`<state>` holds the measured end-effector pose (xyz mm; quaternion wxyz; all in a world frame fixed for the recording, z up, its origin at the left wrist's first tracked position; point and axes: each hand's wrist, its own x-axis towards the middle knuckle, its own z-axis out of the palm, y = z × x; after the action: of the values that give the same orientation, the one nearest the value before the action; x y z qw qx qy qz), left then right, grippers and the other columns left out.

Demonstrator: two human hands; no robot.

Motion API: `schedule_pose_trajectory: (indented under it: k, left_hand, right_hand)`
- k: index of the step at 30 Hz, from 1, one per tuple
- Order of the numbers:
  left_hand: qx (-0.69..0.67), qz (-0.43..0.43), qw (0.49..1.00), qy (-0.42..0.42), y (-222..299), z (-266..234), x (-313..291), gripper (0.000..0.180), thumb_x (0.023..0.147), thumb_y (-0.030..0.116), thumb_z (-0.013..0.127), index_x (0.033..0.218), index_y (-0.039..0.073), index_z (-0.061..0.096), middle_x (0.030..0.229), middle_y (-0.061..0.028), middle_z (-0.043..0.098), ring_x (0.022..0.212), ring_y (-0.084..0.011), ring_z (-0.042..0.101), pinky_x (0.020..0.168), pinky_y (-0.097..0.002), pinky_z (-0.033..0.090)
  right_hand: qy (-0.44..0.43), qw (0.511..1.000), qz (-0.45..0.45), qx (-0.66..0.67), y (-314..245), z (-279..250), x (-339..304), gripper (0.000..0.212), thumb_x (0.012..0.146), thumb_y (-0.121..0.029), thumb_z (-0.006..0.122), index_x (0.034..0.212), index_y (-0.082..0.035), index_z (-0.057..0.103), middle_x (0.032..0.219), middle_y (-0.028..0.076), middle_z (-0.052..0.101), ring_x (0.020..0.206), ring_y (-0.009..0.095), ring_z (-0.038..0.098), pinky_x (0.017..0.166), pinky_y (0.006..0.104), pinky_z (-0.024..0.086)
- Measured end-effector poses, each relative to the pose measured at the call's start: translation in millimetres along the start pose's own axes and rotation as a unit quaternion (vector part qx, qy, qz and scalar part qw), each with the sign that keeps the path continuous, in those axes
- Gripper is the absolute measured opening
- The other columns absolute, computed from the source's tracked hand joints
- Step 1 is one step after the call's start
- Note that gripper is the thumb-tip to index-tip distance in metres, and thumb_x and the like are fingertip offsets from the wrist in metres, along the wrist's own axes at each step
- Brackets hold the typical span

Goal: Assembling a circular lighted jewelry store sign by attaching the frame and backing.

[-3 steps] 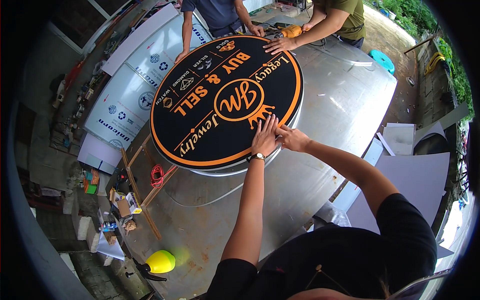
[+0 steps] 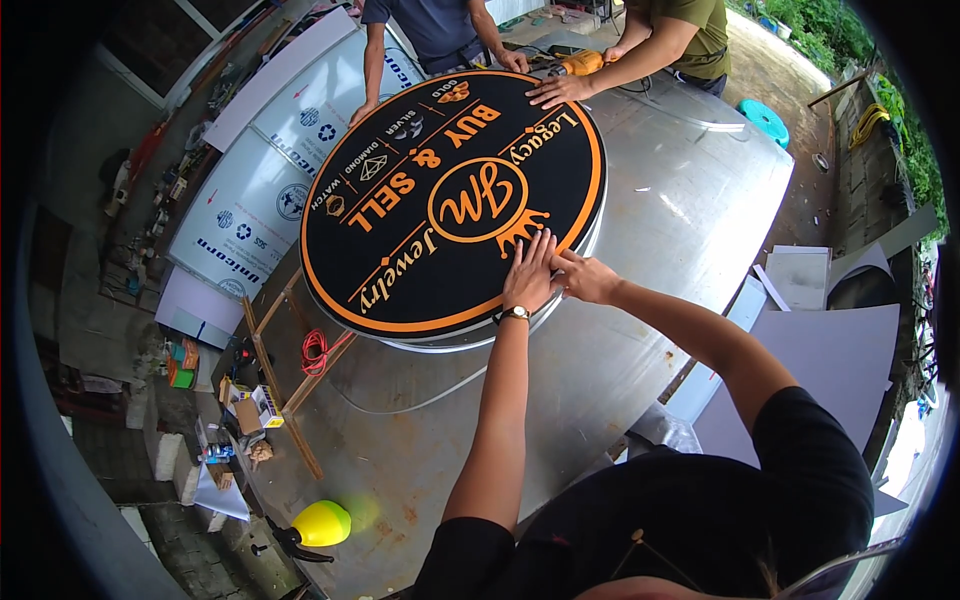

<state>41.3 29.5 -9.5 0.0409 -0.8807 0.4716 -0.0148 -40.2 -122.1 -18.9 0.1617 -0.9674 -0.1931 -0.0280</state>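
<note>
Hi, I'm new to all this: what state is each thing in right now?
Sign: face up, raised above the table.
Left hand: flat on the sign.
Right hand: fingers at the sign's rim.
Watch: worn, left wrist.
Table: rust-spotted.
Red cord: coiled.
Yellow sprayer: lying on its side.
Power tool: on or off, cannot tell.

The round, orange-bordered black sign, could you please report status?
Left hand flat on sign, right hand at rim. Sign face up. Another person's hand on far edge.

round black sign (image 2: 453,200): orange and white lettering (image 2: 428,158) | pale-blue panels (image 2: 262,165): dark-blue print (image 2: 228,258), recycling symbols (image 2: 327,132)
</note>
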Motion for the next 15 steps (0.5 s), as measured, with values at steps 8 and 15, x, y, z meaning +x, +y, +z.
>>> schedule_pose_trajectory:
  k: [8, 15]
  left_hand:
    - [-0.026, -0.001, 1.0, -0.001, 0.5, -1.9, -0.4, 0.084, 0.09, 0.04, 0.06, 0.153, 0.008, 0.015, 0.161, -0.0066, 0.015, 0.149, -0.0202, 0.013, 0.122, -0.045, 0.012]
    - [-0.018, -0.001, 1.0, 0.001, 0.5, -0.9, -0.1, 0.083, 0.09, 0.041, 0.059, 0.153, 0.009, 0.016, 0.161, -0.0065, 0.015, 0.149, -0.02, 0.013, 0.122, -0.0452, 0.012]
  right_hand:
    - [0.032, 0.999, -0.02, -0.023, -2.2, -2.7, -1.1, 0.024, 0.076, -0.026, 0.075, 0.096, -0.014, 0.074, 0.117, 0.004, 0.05, 0.114, 0.022, 0.049, 0.086, 0.0311, 0.057]
    - [0.022, 1.0, -0.01, -0.013, -3.1, -3.3, -0.6, 0.024, 0.076, -0.026, 0.075, 0.097, -0.013, 0.074, 0.118, 0.004, 0.049, 0.115, 0.022, 0.048, 0.089, 0.0313, 0.056]
